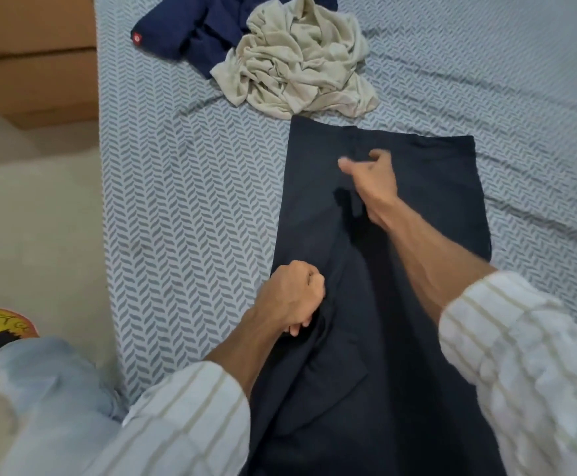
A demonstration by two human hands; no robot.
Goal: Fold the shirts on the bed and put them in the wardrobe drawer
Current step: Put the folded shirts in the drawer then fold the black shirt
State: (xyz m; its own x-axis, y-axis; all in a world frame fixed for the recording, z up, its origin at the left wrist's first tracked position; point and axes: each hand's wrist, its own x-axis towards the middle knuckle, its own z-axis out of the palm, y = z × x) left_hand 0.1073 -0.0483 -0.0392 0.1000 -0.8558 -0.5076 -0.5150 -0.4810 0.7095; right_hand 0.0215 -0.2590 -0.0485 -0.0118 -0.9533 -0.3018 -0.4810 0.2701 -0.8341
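Hands grip the dark shirt (400, 269) on the bed (177, 201): left hand (290, 298) bunches its near-left edge, right hand (371, 182) pinches farther up; near end cut off.

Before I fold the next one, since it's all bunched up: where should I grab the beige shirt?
Probably at the loose edge nearest you, coming from the near side over the dark shirt. The beige shirt lies crumpled, its far left part resting on the navy shirt, so lifting a near, free edge should shake it open without dragging the navy one.
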